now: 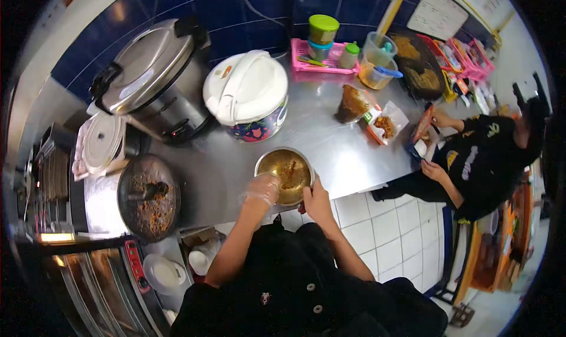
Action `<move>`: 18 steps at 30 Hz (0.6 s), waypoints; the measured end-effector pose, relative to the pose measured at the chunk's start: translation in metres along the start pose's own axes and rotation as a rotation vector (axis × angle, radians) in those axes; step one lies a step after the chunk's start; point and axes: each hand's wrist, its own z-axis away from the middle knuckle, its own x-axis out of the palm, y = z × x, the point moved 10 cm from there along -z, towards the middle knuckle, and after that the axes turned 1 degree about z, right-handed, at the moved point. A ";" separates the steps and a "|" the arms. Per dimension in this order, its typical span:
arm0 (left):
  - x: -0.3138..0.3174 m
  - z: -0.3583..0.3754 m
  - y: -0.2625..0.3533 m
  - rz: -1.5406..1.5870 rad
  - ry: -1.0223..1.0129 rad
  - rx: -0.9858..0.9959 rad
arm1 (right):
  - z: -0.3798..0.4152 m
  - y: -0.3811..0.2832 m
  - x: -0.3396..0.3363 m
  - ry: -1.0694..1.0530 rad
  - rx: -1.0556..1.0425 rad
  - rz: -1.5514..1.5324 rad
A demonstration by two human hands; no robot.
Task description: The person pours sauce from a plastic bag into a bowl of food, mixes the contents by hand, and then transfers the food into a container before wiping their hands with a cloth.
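A round metal bowl sits near the front edge of the steel counter, tilted slightly toward me. Reddish-brown crumbs of food lie at its bottom. My right hand grips the bowl's right rim, thumb on the near side. Over the left rim is my left hand, in a clear plastic glove. Its fingers look curled but are blurred, and whether they hold anything cannot be made out.
A patterned white rice cooker and a large steel cooker stand behind left. A dark pan with food bits is at left. On the right, another person holds an open food box. A pink tray with containers stands behind.
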 end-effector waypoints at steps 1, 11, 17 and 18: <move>0.004 -0.002 -0.003 -0.003 -0.015 0.042 | 0.002 0.003 0.004 -0.007 0.038 0.064; -0.006 0.035 0.009 -0.084 0.477 0.510 | 0.013 0.013 0.021 0.113 0.012 0.194; 0.038 -0.012 -0.036 0.000 -0.158 -0.152 | 0.008 -0.003 0.044 -0.003 0.031 0.089; 0.036 -0.006 -0.029 -0.052 -0.227 -0.110 | 0.016 -0.018 0.046 -0.019 0.097 0.098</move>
